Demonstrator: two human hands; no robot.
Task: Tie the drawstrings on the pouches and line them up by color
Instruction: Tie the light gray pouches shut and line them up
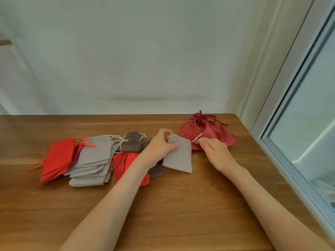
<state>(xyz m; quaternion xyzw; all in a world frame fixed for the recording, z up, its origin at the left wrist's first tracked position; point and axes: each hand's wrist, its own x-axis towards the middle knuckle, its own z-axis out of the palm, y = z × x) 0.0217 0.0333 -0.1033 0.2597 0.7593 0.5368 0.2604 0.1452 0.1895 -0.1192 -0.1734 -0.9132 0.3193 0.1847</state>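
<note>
Head view showed me red pouches (59,158) and a stack of grey pouches (94,160) lying left on the surface (163,205). Near the middle, my left grip (159,145) pinched the top of one grey pouch (178,158). My right grip (215,151) pinched its drawstring (196,137), just before a dark red pouch (208,131).

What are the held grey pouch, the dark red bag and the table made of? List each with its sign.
Grey pouch, in the left hand, drawstring pinched by the right hand: soft matte cloth, perhaps felt or velvet; it flexes without shine.
Dark red bag: thin woven fabric, faint sheen, crumpled folds.
Table: wood or veneer, smooth; grain streaks show.
</note>
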